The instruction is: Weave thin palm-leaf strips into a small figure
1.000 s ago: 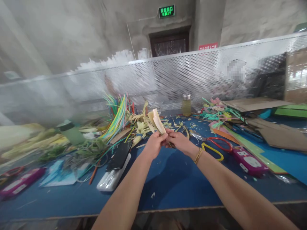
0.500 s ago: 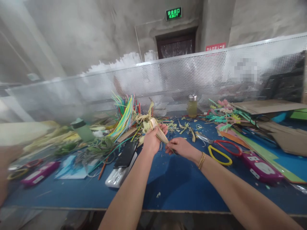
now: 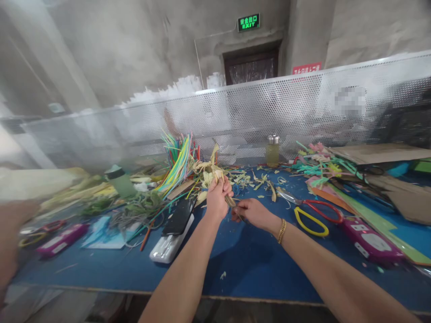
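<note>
My left hand [image 3: 217,198] is closed in a fist around a pale yellow dried leaf strip [image 3: 218,176], whose tip pokes out above my knuckles. Just to its right, my right hand [image 3: 251,212] pinches the lower end of the same strip where it comes out under the left fist. Both hands hover a little above the blue table [image 3: 256,264], near the middle. A gold bracelet [image 3: 281,231] circles my right wrist.
Scissors with red and yellow handles [image 3: 311,214] lie right of my hands, a purple device [image 3: 372,240] beyond them. A black phone on a white case [image 3: 175,224] lies left. Coloured strips [image 3: 180,161], leaf scraps, a green bottle [image 3: 117,179], a jar [image 3: 272,150] and cardboard [image 3: 380,154] crowd the back by the perforated screen.
The strip has been drawn down into my left fist, so less of it sticks up. My right hand has dropped lower and to the right. The camera has turned slightly left.
</note>
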The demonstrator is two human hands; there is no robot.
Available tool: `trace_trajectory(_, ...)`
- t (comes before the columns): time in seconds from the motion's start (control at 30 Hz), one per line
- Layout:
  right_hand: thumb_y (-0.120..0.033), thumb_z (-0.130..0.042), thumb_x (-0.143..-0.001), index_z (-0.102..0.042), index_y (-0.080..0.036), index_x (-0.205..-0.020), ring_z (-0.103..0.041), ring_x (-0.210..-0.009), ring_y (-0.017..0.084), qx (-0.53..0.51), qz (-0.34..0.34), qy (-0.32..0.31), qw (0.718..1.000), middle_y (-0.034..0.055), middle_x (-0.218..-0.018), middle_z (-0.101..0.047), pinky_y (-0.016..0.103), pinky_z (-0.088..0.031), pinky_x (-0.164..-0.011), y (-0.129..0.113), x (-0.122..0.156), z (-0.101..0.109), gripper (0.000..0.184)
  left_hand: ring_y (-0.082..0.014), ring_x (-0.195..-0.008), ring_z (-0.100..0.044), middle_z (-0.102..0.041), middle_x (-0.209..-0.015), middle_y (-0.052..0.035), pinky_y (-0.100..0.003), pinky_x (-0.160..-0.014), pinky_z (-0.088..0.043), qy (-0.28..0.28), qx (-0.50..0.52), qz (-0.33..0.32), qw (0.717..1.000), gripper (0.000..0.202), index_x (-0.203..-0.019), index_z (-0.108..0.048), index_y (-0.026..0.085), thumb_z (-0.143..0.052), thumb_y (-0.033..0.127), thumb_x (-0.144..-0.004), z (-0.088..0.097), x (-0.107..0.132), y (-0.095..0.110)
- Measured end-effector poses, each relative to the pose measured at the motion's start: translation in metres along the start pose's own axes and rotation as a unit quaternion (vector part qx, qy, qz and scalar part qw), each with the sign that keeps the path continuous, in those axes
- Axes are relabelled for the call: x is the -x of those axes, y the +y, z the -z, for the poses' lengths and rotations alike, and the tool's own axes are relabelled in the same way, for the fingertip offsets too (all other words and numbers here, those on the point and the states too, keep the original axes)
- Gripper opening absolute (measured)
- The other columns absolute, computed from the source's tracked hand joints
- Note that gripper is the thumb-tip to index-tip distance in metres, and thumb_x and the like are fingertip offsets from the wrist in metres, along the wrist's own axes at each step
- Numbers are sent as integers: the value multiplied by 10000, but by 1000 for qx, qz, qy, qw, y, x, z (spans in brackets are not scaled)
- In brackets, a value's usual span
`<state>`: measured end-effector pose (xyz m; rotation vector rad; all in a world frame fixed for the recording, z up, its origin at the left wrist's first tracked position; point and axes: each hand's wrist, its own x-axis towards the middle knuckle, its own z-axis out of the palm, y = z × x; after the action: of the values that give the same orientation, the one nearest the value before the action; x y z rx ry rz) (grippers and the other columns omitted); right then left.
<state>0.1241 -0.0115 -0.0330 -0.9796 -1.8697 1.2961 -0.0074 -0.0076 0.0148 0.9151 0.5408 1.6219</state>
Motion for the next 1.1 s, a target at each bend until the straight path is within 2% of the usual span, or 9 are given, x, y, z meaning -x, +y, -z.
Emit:
trace_trajectory(0.2,-367,-635,-781,-738,-185,-765,-641,-737,175,91,50,13,994,20,-759,-729,272,-481,-708,-6,2,26,210,-50,-469,-280,-356,-590,57,-161,-435,-267,-82,-66,-14,994,233,-837,-554,175,-644,390,-825,-4,6,-2)
trace_trajectory(0.33,-439,-623,-803,-743,-195,-931,-656,-895,202,21,100,127,987,49,-931,-738,329,-486,-845,-26,8,46,301,-52,-487,-306,-383,-606,48,-165,-459,-312,-125,-102,11,987,271,-880,-587,172,-629,436,-832,-9,13,-1)
trace_trajectory(0.43,-442,-636,-801,-722,-213,-1011,-642,-957,190,-27,134,184,973,61,-1021,-723,335,-481,-876,-39,13,49,322,-56,-471,-300,-379,-584,49,-170,-441,-288,-130,-134,20,982,277,-847,-596,177,-634,450,-823,-11,17,-1)
trace_trajectory(0.6,-425,-729,-735,-717,-232,-1018,-623,-888,163,-5,200,204,958,59,-982,-700,300,-483,-808,-52,21,39,343,-82,-470,-335,-428,-557,32,-201,-455,-291,-104,-210,-14,972,260,-726,-587,187,-637,427,-814,-12,22,3)
trace_trajectory(0.67,-408,-746,-725,-721,-233,-992,-605,-840,153,35,228,227,946,47,-927,-689,281,-474,-766,-55,23,35,319,-115,-561,-426,-521,-627,3,-222,-541,-351,-106,-282,-64,951,203,-722,-617,187,-650,369,-806,-14,24,5)
trace_trajectory(0.77,-362,-728,-753,-721,-215,-877,-576,-736,134,67,263,269,924,21,-801,-667,261,-457,-699,-55,22,30,192,-163,-690,-488,-575,-712,-20,-251,-647,-374,-120,-414,-125,894,176,-738,-624,182,-608,332,-830,-14,25,6)
trace_trajectory(0.93,-276,-633,-837,-672,-187,-667,-548,-636,108,91,285,308,903,-7,-655,-620,234,-420,-642,-46,17,29,197,-153,-654,-447,-508,-690,-8,-263,-623,-336,-159,-540,-130,816,321,-765,-522,180,-399,422,-937,-12,22,4)
trace_trajectory(1.0,-267,-612,-853,-678,-188,-674,-554,-647,106,109,276,303,906,-7,-665,-626,228,-412,-647,-44,16,31,206,-139,-627,-419,-478,-676,3,-255,-599,-324,-189,-535,-109,816,328,-774,-506,180,-386,437,-938,-10,20,3)
trace_trajectory(1.1,-273,-580,-875,-677,-187,-683,-554,-660,105,142,252,296,910,-5,-682,-628,223,-399,-654,-42,16,34,233,-117,-553,-362,-409,-619,29,-238,-538,-295,-221,-482,-46,847,307,-808,-505,178,-402,443,-924,-6,16,3)
